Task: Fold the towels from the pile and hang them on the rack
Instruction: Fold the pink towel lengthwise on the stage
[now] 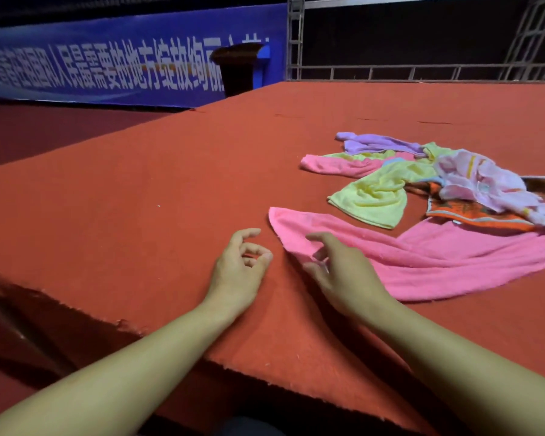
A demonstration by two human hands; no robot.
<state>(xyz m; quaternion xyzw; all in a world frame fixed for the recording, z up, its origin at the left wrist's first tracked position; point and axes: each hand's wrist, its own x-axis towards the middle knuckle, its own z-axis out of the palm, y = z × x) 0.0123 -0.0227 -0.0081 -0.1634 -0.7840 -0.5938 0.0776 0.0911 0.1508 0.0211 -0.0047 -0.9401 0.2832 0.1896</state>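
Note:
A large pink towel (422,259) lies spread and rumpled on the red carpeted platform (170,184), at centre right. My right hand (337,265) hovers over its near left edge with fingers loosely curled, touching or just above the cloth; I cannot tell which. Just left of the towel, my left hand (239,265) sits over bare carpet, fingers loosely curled and holding nothing. Behind the pink towel lies the pile (422,180): a yellow-green towel (375,196), a smaller pink one (343,166), a purple one (378,143), a pale pink patterned one (482,184) and an orange one (475,215). No rack is visible.
The platform's ragged near edge (132,328) drops to a lower red floor at the left. A dark lectern (238,69) stands before a blue banner (107,64) at the back. Metal truss railing (422,72) runs along the far edge.

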